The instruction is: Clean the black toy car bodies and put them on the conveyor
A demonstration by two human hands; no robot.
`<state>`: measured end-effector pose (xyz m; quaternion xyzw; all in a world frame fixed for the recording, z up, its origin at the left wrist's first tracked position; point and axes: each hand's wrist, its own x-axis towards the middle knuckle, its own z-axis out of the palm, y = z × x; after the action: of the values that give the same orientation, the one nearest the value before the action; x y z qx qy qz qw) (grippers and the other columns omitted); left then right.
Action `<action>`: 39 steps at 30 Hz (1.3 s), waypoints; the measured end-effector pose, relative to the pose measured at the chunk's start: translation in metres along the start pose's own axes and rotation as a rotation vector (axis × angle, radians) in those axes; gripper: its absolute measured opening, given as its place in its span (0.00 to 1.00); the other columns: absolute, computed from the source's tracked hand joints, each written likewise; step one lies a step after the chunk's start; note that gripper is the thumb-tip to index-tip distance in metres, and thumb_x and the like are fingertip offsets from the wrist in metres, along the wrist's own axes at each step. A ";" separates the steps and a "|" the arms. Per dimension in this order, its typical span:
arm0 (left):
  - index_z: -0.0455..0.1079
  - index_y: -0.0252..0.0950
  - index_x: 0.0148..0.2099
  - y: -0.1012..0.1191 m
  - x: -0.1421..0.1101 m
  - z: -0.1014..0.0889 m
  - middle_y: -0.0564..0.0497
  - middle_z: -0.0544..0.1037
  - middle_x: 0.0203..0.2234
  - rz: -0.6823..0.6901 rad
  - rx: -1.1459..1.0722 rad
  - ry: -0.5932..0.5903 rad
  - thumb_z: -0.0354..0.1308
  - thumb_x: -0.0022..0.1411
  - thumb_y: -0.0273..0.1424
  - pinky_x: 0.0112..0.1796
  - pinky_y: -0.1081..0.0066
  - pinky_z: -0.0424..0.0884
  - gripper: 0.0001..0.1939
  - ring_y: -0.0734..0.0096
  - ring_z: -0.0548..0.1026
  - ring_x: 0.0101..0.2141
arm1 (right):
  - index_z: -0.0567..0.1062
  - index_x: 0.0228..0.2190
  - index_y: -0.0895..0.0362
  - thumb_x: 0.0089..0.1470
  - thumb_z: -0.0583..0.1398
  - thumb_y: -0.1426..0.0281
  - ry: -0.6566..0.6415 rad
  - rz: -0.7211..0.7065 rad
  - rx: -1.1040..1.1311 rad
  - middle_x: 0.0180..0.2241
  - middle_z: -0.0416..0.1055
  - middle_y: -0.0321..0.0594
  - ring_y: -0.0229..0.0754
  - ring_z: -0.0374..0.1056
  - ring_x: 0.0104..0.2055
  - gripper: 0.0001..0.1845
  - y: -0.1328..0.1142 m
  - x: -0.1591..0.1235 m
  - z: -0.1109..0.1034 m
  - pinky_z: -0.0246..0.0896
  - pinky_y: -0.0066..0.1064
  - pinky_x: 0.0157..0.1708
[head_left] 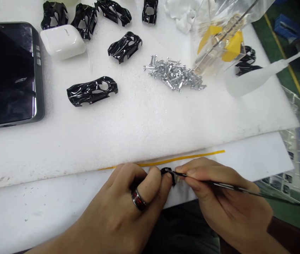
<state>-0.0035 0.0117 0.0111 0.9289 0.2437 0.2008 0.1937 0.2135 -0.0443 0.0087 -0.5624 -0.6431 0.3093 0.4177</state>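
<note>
Left hand (pixel 124 208): black part (pixel 173 181); right hand (pixel 225 199): tool (pixel 178 174); box (pixel 204 65): seemingly yellow pieces (pixel 231 47).

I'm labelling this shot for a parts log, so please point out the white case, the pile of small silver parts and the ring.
White case (pixel 63 41): head view, its lid.
Small silver parts (pixel 175 74): head view, the pile's middle.
Ring (pixel 138 200): head view, its band.

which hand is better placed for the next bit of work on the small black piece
Right, most likely: the right hand holds a thin dark tool with its tip at the small black piece, while the left hand is busy gripping that piece.
</note>
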 end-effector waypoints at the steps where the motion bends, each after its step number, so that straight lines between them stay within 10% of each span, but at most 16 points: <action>1: 0.70 0.25 0.59 0.000 0.000 0.001 0.41 0.80 0.45 0.004 0.010 -0.003 0.46 0.72 0.22 0.33 0.62 0.79 0.19 0.62 0.73 0.36 | 0.74 0.45 0.51 0.58 0.63 0.82 -0.005 -0.002 -0.012 0.42 0.80 0.35 0.42 0.76 0.45 0.17 -0.001 0.001 0.000 0.76 0.37 0.46; 24: 0.69 0.22 0.59 -0.001 -0.004 0.002 0.38 0.78 0.46 0.018 -0.017 0.022 0.50 0.71 0.21 0.32 0.60 0.76 0.18 0.61 0.71 0.37 | 0.73 0.45 0.51 0.57 0.61 0.83 0.076 -0.017 0.141 0.39 0.77 0.38 0.44 0.75 0.42 0.18 0.002 -0.001 -0.002 0.75 0.38 0.41; 39: 0.69 0.20 0.59 0.000 -0.003 0.002 0.37 0.78 0.46 0.004 -0.081 0.039 0.52 0.71 0.21 0.34 0.60 0.77 0.17 0.59 0.71 0.40 | 0.74 0.42 0.54 0.59 0.62 0.80 -0.130 -0.075 0.080 0.33 0.75 0.35 0.39 0.71 0.35 0.12 0.001 0.004 -0.006 0.75 0.35 0.39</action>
<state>-0.0047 0.0095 0.0093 0.9166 0.2371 0.2292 0.2260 0.2193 -0.0408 0.0113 -0.4994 -0.6767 0.3548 0.4085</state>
